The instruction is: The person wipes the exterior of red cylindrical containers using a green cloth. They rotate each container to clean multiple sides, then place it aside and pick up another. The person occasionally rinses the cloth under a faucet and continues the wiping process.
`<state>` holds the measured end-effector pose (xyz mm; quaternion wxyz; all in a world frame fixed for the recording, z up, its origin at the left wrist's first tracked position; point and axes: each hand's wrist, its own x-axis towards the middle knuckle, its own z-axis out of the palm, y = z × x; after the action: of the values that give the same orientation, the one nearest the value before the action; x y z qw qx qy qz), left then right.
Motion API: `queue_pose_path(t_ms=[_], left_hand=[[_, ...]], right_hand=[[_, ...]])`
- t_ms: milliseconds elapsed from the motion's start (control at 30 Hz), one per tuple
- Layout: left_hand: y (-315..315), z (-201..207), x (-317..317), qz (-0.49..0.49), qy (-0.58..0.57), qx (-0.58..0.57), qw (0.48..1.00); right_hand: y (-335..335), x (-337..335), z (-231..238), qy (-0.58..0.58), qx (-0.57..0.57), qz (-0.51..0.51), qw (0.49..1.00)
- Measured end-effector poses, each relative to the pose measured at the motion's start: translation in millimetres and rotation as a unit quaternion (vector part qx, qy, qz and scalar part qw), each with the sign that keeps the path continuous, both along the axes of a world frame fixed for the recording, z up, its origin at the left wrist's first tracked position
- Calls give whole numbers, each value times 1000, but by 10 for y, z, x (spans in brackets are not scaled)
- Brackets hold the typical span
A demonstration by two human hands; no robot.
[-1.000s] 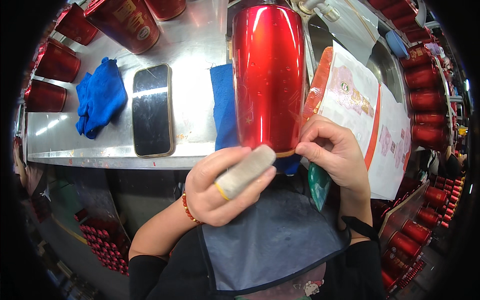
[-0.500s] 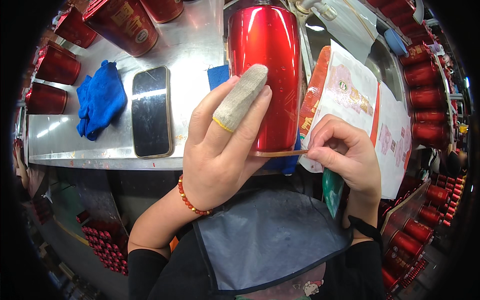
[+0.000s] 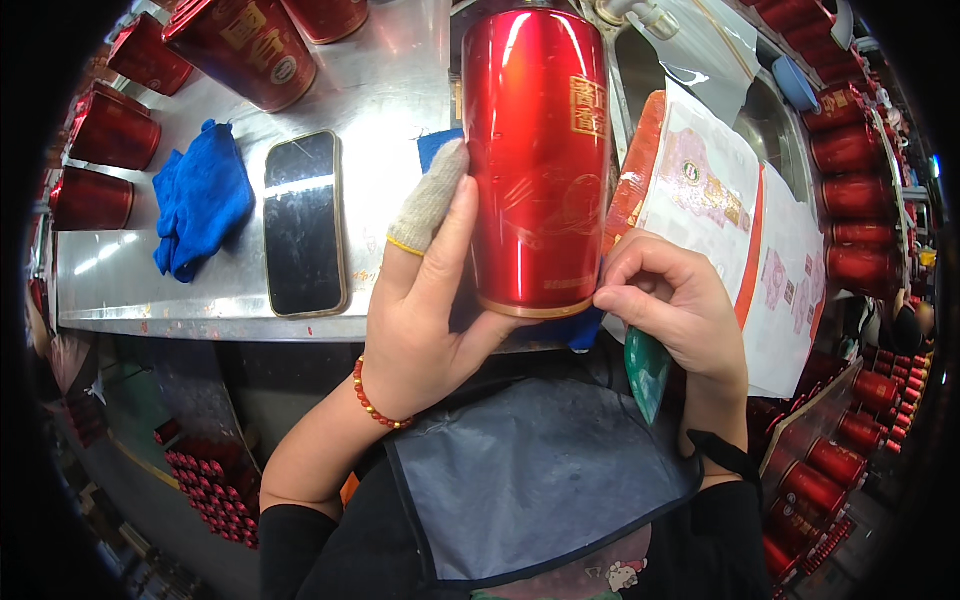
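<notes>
A glossy red bottle point(image 3: 535, 190) with gold printing lies in front of me, its base toward me. A narrow tan strip point(image 3: 540, 311) runs along the base edge. My left hand point(image 3: 420, 270) holds the bottle from the left, fingers along its side and thumb at the base. A grey knit finger sleeve point(image 3: 428, 205) with a yellow hem covers one finger. At the base's right corner my right hand point(image 3: 675, 300) is closed in a pinch; the strip's end seems to meet its fingertips. A green blade-shaped tool point(image 3: 647, 375) sticks out below that hand's palm.
Left on the metal table point(image 3: 200, 300) are a phone point(image 3: 303, 225) and a crumpled blue cloth point(image 3: 203, 200). Red containers point(image 3: 245, 50) stand behind. Printed sheets point(image 3: 720, 190) lie on the right, beside a sink point(image 3: 775, 120). More red containers line the right side.
The bottle has turned, bringing gold printing into view. My left hand has slid left off its front onto its side. My right hand has moved left to the base, shortening the loose strip.
</notes>
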<state>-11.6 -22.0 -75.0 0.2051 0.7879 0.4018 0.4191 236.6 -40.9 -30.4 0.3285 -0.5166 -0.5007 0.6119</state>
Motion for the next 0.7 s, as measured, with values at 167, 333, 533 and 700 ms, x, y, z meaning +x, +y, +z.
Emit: queue_pose_path(t_ms=[167,333,533,700], left_hand=[[-107,123,-79,13,62,-16,998],[-98,171,169,49,78,118,989],[-39,185,145,57,119,97,987],[-24,79,63,47,103,83,990]], right_hand=[[14,-16,-38,2,-4,2,1000],[15,-12,0,10,-21,1,1000],[10,30,6,9,-25,-3,1000],[27,5,-25,11,-19,0,1000]])
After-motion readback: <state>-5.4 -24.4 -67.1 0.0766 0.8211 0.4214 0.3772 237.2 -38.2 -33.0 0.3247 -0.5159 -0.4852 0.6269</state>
